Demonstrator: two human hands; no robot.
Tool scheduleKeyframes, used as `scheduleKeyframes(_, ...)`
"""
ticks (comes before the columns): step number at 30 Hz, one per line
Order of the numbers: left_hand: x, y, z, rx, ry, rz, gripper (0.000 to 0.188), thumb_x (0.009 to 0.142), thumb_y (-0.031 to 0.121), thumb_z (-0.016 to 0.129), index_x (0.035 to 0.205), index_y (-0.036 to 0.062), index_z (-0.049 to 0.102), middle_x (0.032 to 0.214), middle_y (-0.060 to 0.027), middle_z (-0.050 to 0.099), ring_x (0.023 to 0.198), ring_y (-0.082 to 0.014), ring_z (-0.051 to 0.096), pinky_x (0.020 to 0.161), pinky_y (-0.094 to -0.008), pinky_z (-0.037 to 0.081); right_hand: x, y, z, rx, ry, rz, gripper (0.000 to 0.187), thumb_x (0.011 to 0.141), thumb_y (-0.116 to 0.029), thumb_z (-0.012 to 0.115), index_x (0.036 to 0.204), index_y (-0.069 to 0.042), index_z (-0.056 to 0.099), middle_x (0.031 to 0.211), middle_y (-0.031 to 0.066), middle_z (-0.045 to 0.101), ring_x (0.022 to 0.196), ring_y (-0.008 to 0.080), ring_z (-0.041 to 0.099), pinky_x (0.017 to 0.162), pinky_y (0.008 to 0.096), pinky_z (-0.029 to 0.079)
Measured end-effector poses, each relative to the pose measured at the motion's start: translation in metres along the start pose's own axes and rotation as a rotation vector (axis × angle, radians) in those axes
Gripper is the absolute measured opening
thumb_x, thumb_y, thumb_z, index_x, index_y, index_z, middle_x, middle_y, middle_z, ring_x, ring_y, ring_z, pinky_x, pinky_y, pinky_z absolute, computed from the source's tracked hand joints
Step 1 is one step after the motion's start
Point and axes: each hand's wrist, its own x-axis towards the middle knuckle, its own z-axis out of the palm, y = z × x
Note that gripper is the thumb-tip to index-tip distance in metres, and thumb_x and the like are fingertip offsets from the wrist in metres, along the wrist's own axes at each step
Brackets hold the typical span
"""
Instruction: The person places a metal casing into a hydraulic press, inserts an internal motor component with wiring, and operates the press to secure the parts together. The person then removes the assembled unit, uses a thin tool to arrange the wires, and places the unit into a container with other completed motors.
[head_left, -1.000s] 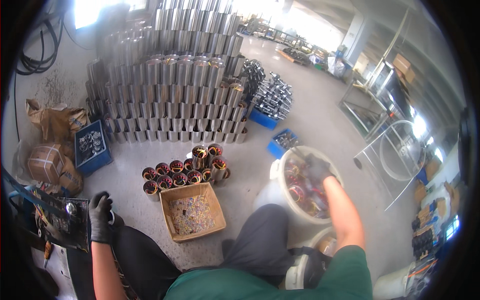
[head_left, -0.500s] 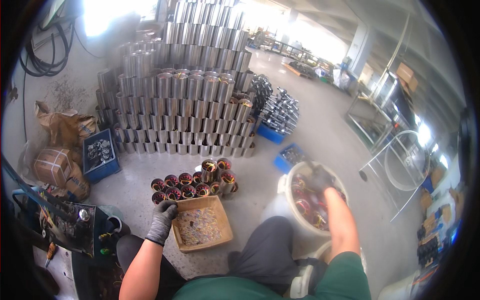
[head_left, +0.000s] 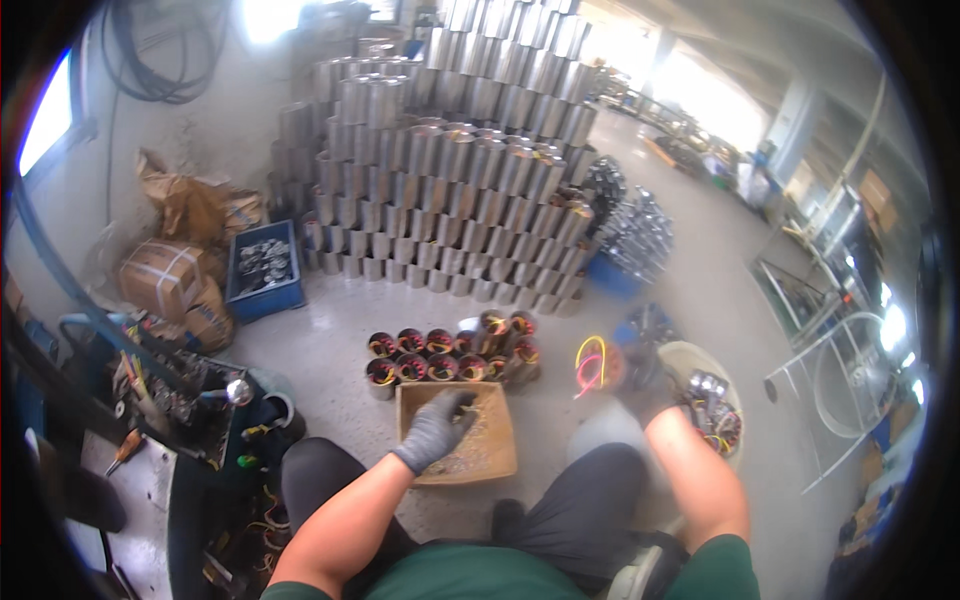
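Note:
My left hand, in a grey glove, is inside an open cardboard box strewn with many tiny pieces. Its fingers curl together near the box's far side; whatever they pinch is hidden. To the right, my gloved right hand is smeared by motion and grips a round motor stator with yellow and pink wire loops. That stator hangs just left of a white bucket, which holds more wired parts. Beyond the box stand several short metal cylinders with red and yellow wires inside.
Stacked steel cylinders form a tall wall ahead. A blue crate of metal parts sits left of it, beside a strapped carton. Shafts are piled at the right. A cluttered workbench stands at my left.
My left hand has gone from the box's rim into the box. My right hand has come out of the bucket leftward with a stator. The view has turned left.

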Motion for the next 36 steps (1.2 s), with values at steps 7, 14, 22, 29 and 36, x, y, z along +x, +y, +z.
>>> scheduleKeyframes(7,-0.005,0.006,-0.015,-0.058,0.007,-0.025,0.06,0.083,0.024,0.079,0.134,0.006,0.054,0.121,-0.016,0.061,0.099,-0.0246,0.065,0.087,-0.0354,0.055,-0.056,-0.015,0.197,0.736,-0.259,0.669,0.036,0.081,-0.007,0.063,0.116,0.002,0.06,0.097,0.0121,0.07,0.08,0.024,0.07,0.075,0.0382,0.062)
scheduleKeyframes(14,-0.007,-0.01,-0.022,0.289,-0.135,0.078,0.04,0.086,0.022,0.072,0.122,0.0066,0.064,0.11,-0.0167,0.063,0.098,-0.0339,0.065,0.086,-0.0411,0.054,-0.086,0.046,0.23,-0.166,-0.447,-0.064,0.021,0.09,-0.015,0.063,0.106,-0.004,0.06,0.094,0.0108,0.069,0.084,0.0241,0.071,0.074,0.0398,0.062)
scheduleKeyframes(22,-0.001,-0.014,-0.018,0.105,0.02,0.188,0.021,0.089,0.013,0.067,0.106,0.0006,0.065,0.095,-0.0163,0.064,0.085,-0.0317,0.065,0.075,-0.0399,0.053,-0.085,0.143,0.215,0.379,-0.366,0.218,0.029,0.092,-0.022,0.064,0.112,-0.002,0.059,0.088,0.0107,0.067,0.074,0.0247,0.067,0.069,0.0413,0.061)
scheduleKeyframes(29,-0.01,-0.006,-0.033,-0.445,-0.039,-0.252,0.015,0.098,0.017,0.063,0.098,0.0022,0.064,0.082,-0.0081,0.062,0.077,-0.0137,0.057,0.074,-0.0323,0.05,-0.076,0.047,0.247,0.851,-0.163,1.045,0.033,0.095,-0.025,0.063,0.114,0.001,0.063,0.087,0.012,0.068,0.074,0.026,0.067,0.071,0.0493,0.06)
scheduleKeyframes(36,-0.006,-0.003,-0.034,-0.101,-0.073,-0.267,0.017,0.098,0.018,0.065,0.099,0.0015,0.064,0.077,-0.0039,0.061,0.07,-0.0111,0.055,0.066,-0.0299,0.05,-0.086,0.094,0.238,0.605,-0.036,0.89,0.033,0.091,-0.015,0.068,0.115,-0.017,0.044,0.077,0.0089,0.058,0.054,0.0201,0.059,0.041,0.0323,0.048)
